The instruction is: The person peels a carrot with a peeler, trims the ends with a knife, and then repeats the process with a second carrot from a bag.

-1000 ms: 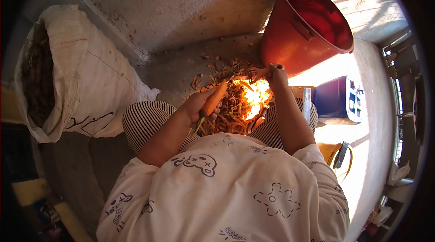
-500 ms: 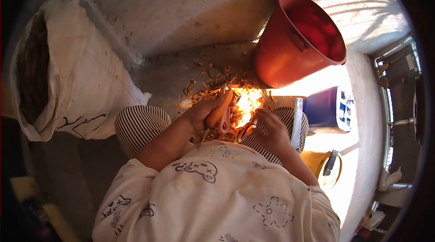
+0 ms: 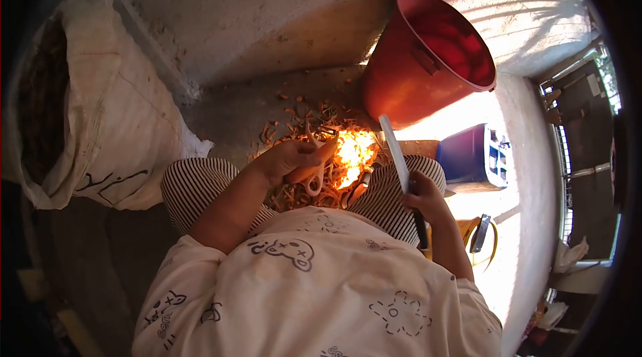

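Note:
My left hand [image 3: 284, 161] is closed around an orange carrot [image 3: 322, 152], its end pointing toward a brightly lit patch. A pale pink peeler [image 3: 313, 187] with a looped handle shows right by those fingers, partly covered by the hand and carrot. My right hand [image 3: 426, 196] grips a knife [image 3: 396, 153] by its black handle, over my right knee. The broad blade points away from me, apart from the carrot. Below, between my knees, lies a heap of orange and brown peelings [image 3: 287, 193], glaring in strong light at its right side.
A large white sack [image 3: 127, 109] lies open-mouthed at the left. Past the peelings, a tilted red bucket [image 3: 401, 82] stands near the wall. To the right are a blue container [image 3: 461, 156] and a yellow bucket [image 3: 491, 243] with a dark handle grip.
My right hand has taken hold of the knife, which was at my right knee, and swung its blade inward. The left hand still holds the carrot, now turned more sideways. The view shifted slightly.

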`<move>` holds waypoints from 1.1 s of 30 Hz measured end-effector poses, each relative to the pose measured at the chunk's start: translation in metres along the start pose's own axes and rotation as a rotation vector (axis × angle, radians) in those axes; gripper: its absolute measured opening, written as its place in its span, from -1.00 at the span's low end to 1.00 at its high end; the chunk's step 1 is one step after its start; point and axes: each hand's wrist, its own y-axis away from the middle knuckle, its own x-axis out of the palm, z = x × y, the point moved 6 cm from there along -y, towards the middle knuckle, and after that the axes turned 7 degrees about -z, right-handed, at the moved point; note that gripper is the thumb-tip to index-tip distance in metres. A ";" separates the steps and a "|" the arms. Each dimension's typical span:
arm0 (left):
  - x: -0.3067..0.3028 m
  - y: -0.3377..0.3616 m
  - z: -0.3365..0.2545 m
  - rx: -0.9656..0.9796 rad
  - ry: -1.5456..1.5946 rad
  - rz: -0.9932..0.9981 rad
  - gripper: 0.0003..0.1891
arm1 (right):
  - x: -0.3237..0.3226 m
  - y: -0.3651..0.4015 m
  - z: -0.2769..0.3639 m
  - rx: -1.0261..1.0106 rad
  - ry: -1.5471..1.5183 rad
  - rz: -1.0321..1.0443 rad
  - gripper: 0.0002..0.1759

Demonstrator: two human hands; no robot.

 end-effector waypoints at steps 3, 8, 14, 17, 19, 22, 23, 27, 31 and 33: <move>0.007 0.003 -0.005 0.025 -0.105 -0.006 -0.55 | 0.042 -0.030 0.030 -0.156 0.179 0.053 -0.61; 0.019 0.015 -0.020 0.112 -0.260 0.029 -0.57 | 0.106 -0.066 0.053 -0.459 0.314 0.215 -0.35; 0.010 0.016 -0.020 0.045 -0.312 0.057 -0.63 | 0.136 -0.066 0.054 -0.393 0.199 0.280 -0.36; 0.002 0.005 -0.011 0.060 -0.313 0.043 -0.63 | 0.136 -0.076 0.045 -0.383 0.277 0.219 -0.44; 0.004 -0.002 -0.014 0.173 -0.317 -0.013 -0.62 | 0.133 -0.080 0.048 -0.402 0.380 0.105 -0.46; -0.010 -0.018 -0.004 0.051 -0.003 -0.151 -0.63 | 0.125 -0.089 0.048 -0.425 0.546 -0.091 -0.48; -0.018 -0.024 0.001 0.006 0.109 -0.165 -0.65 | 0.119 -0.096 0.044 -0.405 0.567 -0.149 -0.50; -0.033 -0.033 0.005 -0.115 0.424 -0.184 -0.69 | 0.108 -0.097 0.046 -0.431 0.592 -0.228 -0.59; -0.026 -0.031 0.003 -0.171 0.412 -0.329 -0.66 | 0.125 -0.070 0.065 -0.588 0.593 -0.181 -0.65; -0.021 -0.031 -0.002 -0.120 0.415 -0.362 -0.66 | 0.137 -0.054 0.074 -0.652 0.658 -0.156 -0.70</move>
